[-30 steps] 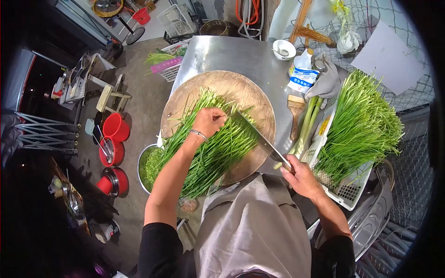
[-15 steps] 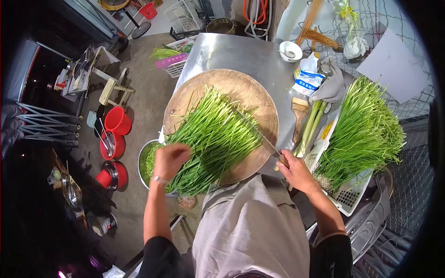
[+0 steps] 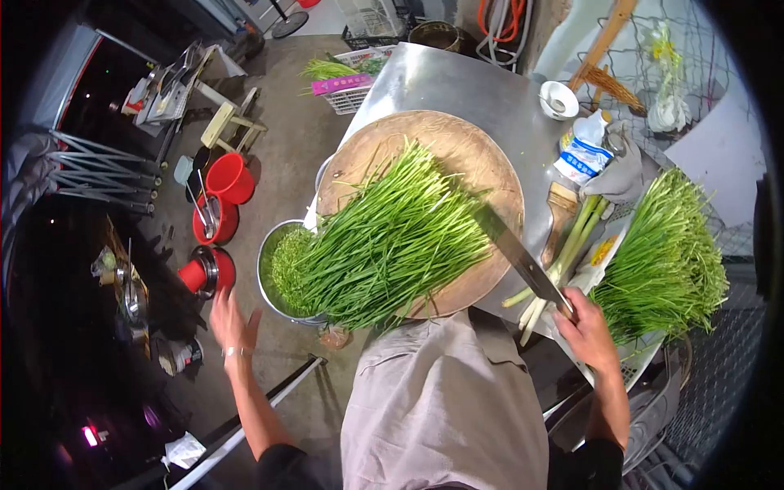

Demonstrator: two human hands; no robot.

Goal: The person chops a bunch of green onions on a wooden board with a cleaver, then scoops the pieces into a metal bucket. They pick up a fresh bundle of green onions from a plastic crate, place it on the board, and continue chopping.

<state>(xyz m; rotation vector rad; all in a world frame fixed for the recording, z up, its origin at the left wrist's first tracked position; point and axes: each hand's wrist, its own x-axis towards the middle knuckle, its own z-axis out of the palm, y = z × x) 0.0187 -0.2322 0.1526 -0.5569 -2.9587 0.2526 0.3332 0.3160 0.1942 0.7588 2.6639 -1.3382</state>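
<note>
A thick heap of long green garlic chives (image 3: 400,237) covers much of the round wooden chopping board (image 3: 490,163). My right hand (image 3: 590,331) grips the handle of a cleaver (image 3: 523,260), whose blade slants over the board's right side by the chives' pale ends. My left hand (image 3: 234,322) is off to the left, away from the heap, with its fingers stretched out and nothing in them. Between that hand and the board stands a metal bowl (image 3: 263,282) full of chopped green pieces (image 3: 290,265).
The board rests on a steel table (image 3: 441,77). On its right are a white bowl (image 3: 559,100), a blue-and-white bag (image 3: 584,155), a brush (image 3: 559,214), leeks (image 3: 576,245) and a basket (image 3: 645,359) heaped with more chives. Red buckets (image 3: 231,178) stand on the floor at left.
My left hand has left the chives' edge and swung out to the left, its fingers opening out. My right hand has drawn the cleaver rightward, away from the heap. The view has shifted.
</note>
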